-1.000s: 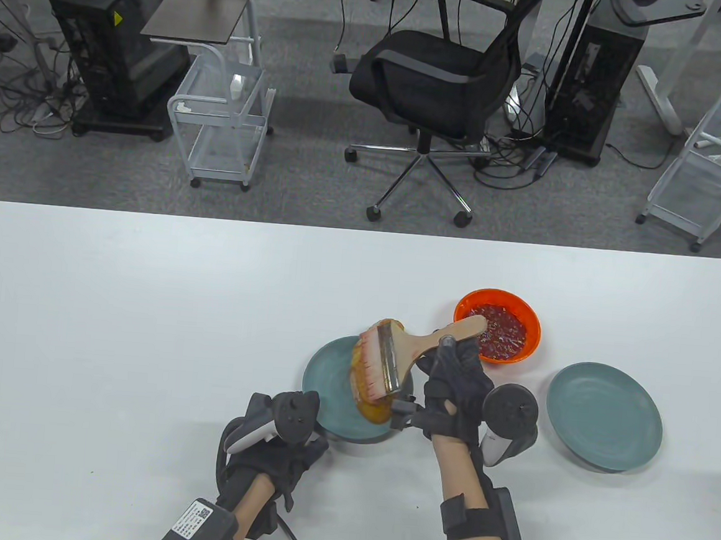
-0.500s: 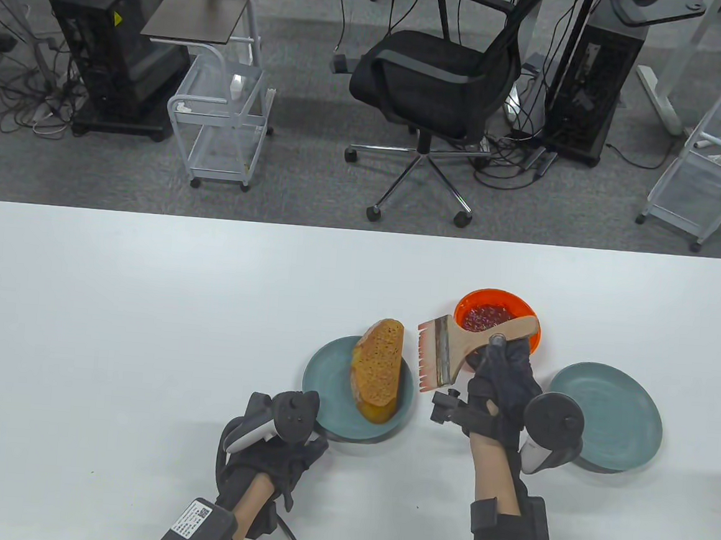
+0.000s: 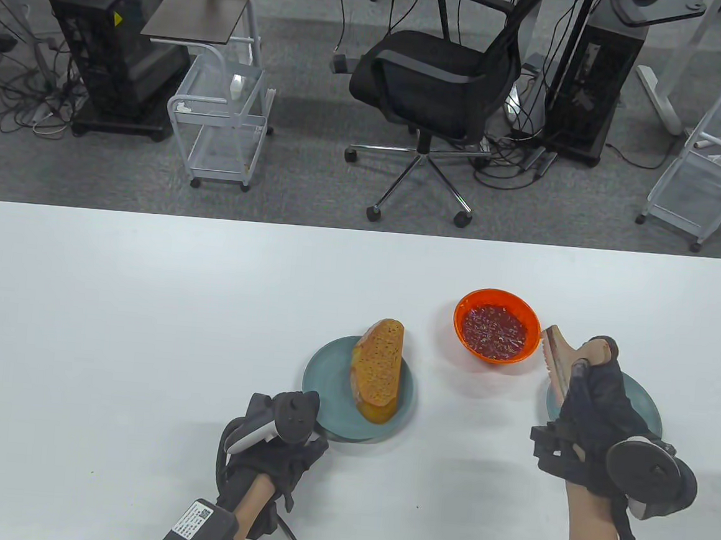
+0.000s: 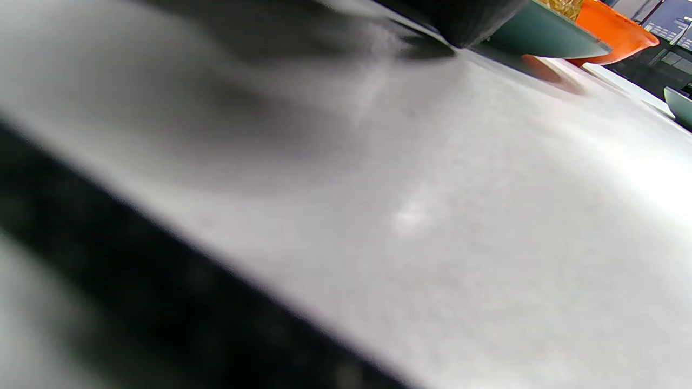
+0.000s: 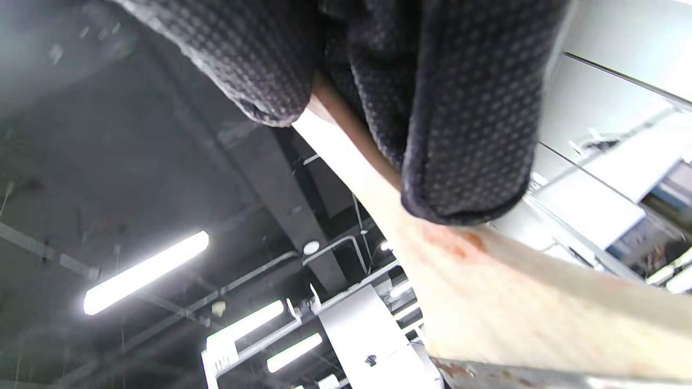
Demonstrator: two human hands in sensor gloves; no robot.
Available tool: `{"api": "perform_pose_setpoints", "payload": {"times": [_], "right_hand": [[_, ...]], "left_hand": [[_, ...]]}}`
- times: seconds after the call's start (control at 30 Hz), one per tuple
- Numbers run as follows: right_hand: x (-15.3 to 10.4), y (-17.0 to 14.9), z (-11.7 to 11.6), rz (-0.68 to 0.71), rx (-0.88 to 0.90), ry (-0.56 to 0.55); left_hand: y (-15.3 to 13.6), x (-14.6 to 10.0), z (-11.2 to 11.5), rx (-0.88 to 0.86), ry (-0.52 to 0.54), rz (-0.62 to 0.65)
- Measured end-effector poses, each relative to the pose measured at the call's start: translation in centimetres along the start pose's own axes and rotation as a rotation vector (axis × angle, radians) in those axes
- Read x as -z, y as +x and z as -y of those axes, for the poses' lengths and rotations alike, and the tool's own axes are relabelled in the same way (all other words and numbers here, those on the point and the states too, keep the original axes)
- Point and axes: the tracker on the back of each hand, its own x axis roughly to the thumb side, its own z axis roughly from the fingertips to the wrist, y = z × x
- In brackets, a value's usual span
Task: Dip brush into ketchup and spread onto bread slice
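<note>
On the left we see the left hand (image 3: 275, 447) resting on the worktop (image 3: 144, 328) just beside the near rim of a teal plate (image 3: 326, 386); whether its fingers are curled or spread we cannot tell, the tracker hiding them. On that plate lies the bread slice (image 3: 378, 368), golden-brown, its far end overhanging the rim. Further right stands the orange bowl (image 3: 496, 332) of red ketchup. At the right, the right hand (image 3: 595, 419) grips the brush (image 3: 562, 357) by its wooden handle, fingers (image 5: 465, 108) wrapped tight, red-stained bristles pointing left over a second teal plate (image 3: 646, 401).
</note>
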Motion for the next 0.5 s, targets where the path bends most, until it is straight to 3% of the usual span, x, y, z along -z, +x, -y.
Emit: {"api": "perform_pose_setpoints", "payload": {"times": [0.27, 0.5], "right_hand": [[-2.6, -3.9, -1.7, 0.057, -0.155, 0.182], [-4.3, -4.2, -3.6, 0.094, -0.192, 0.308]], "left_hand": [[0.0, 0.0, 0.0, -0.002, -0.004, -0.003], [0.0, 0.0, -0.1, 0.0, -0.012, -0.004]]}}
